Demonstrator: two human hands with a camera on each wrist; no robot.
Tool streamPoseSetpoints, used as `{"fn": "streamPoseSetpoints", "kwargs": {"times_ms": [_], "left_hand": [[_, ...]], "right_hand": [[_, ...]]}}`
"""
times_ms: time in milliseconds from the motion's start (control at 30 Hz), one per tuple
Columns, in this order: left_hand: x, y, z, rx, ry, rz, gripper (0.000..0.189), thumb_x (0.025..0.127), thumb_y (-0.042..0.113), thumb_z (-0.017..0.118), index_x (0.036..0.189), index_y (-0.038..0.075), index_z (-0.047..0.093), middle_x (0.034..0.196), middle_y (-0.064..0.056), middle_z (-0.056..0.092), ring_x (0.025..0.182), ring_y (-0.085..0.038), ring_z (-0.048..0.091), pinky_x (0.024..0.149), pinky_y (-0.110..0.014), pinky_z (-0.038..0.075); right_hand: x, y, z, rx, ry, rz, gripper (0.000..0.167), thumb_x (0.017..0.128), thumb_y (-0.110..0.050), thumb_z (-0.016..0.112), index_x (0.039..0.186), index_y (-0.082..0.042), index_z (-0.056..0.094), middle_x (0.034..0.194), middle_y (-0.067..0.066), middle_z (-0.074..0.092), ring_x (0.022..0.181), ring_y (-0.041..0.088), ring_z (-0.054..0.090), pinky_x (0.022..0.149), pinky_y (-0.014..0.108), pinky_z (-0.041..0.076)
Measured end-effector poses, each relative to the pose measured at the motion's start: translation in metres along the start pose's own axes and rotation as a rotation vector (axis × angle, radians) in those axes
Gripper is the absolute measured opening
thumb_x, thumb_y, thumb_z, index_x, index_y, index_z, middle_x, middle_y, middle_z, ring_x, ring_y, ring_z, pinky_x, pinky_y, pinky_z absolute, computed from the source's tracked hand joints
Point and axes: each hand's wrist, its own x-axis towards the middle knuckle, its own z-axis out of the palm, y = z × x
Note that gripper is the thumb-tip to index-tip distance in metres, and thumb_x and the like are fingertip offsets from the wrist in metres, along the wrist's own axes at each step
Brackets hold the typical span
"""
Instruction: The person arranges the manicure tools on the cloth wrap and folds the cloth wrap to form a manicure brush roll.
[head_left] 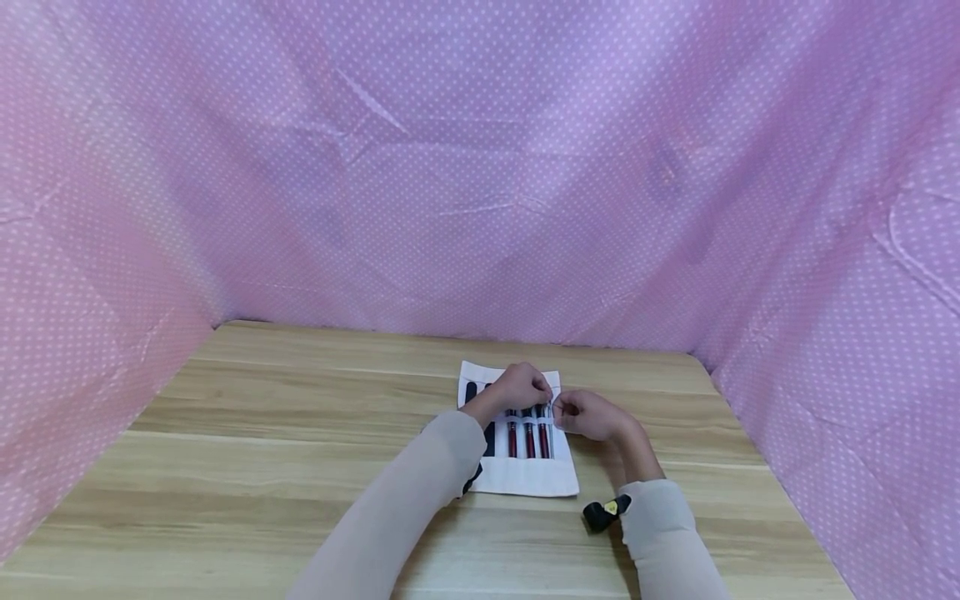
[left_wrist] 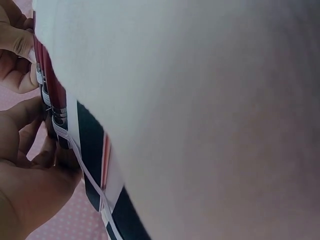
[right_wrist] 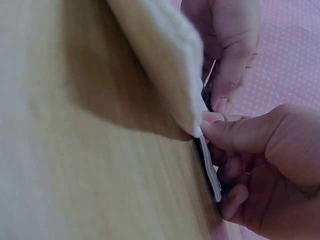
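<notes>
A white cloth tool roll (head_left: 525, 479) lies spread on the table. An elastic band across it holds several red-handled brushes (head_left: 529, 440), with black tools (head_left: 490, 439) on its left side. At its right end stands a slim silver tool (head_left: 552, 446). My left hand (head_left: 522, 387) reaches across the roll and pinches the upper end of the silver tool, its fingertips partly hiding it. My right hand (head_left: 592, 414) grips the roll's right edge beside the band; in the right wrist view its thumb (right_wrist: 235, 132) lies over the cloth, with fingers curled below. Both hands' fingertips are close together.
The wooden table (head_left: 300, 417) extends around the roll. Pink dotted cloth (head_left: 480, 208) hangs behind and on both sides. A black wrist camera (head_left: 598, 517) sits at my right cuff, close over the tabletop. My left sleeve (left_wrist: 200, 100) covers most of the left wrist view.
</notes>
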Motion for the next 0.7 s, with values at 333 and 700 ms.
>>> {"fn": "streamPoseSetpoints", "kwargs": {"times_ms": [333,700], "left_hand": [[-0.004,0.000,-0.017,0.085,0.015,0.115,0.014,0.101,0.013,0.065,0.105,0.009,0.078,0.102,0.002,0.073,0.093,-0.012,0.062,0.086,-0.028,0.051],[-0.042,-0.009,-0.063,0.141,0.029,0.279,0.020,0.101,0.015,0.064,0.113,0.002,0.073,0.104,-0.003,0.073,0.097,-0.017,0.067,0.086,-0.031,0.056]], "right_hand": [[0.003,0.002,-0.002,-0.016,-0.003,-0.005,0.011,0.096,0.003,0.058,0.091,-0.006,0.062,0.080,0.001,0.056,0.072,0.015,0.051,0.064,0.026,0.042],[-0.006,-0.005,-0.007,-0.066,0.051,0.034,0.004,0.093,-0.004,0.068,0.096,-0.005,0.066,0.084,0.002,0.062,0.079,0.017,0.056,0.070,0.030,0.047]]}}
